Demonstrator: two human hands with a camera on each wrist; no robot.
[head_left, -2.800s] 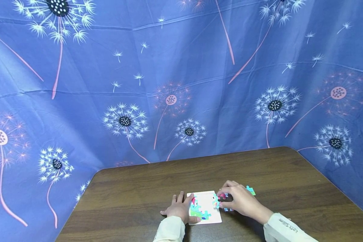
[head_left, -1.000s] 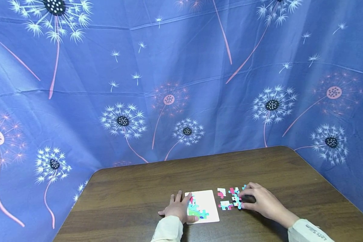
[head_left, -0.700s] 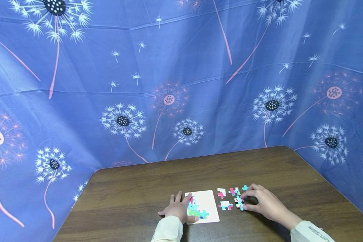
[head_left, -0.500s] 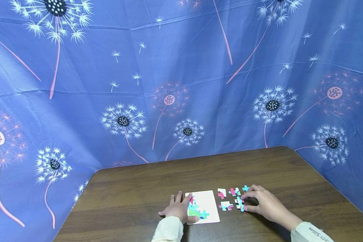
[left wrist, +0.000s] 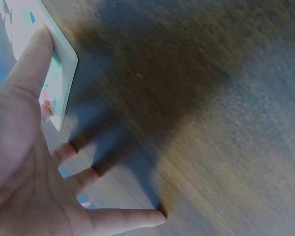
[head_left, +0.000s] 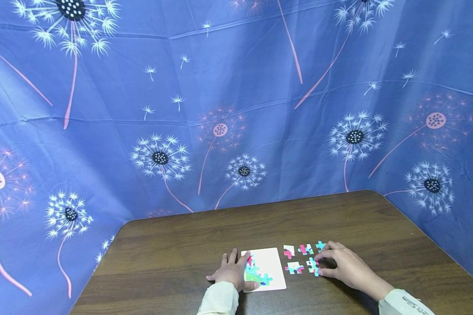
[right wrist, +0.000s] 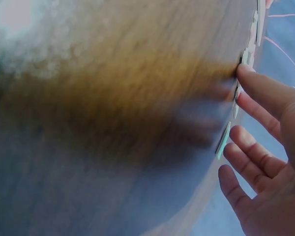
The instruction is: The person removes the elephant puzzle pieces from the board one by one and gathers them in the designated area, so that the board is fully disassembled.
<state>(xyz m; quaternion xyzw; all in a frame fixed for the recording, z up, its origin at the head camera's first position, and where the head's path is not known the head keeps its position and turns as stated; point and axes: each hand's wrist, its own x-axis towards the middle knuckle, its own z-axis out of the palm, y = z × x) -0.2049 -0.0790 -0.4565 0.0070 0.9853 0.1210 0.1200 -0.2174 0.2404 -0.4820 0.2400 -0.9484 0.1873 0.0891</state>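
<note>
My left hand [head_left: 230, 273] lies with fingers spread over the left edge of a white puzzle board [head_left: 273, 269]. Its thumb rests on the board in the left wrist view, and other fingers reach the table. A partial picture in green, blue and red covers the board's lower left. To the right, my right hand [head_left: 344, 264] pinches a blue-and-white puzzle piece [head_left: 312, 266] at its right side between thumb and index finger, low at the table. In the right wrist view that thumb [right wrist: 265, 88] touches the piece edge-on, while the other fingers are loosely bent.
Loose puzzle pieces lie between board and right hand: a red-and-white one [head_left: 289, 251], a red-and-blue one [head_left: 304, 249], a white-and-blue one [head_left: 294, 267] and a blue one [head_left: 320, 246]. The brown wooden table [head_left: 173, 245] meets a blue dandelion-print cloth [head_left: 252, 87] behind.
My right hand has carried the piece from beside the board rightward to the table among the loose pieces, then shifted it slightly right. My left hand has stayed on the board.
</note>
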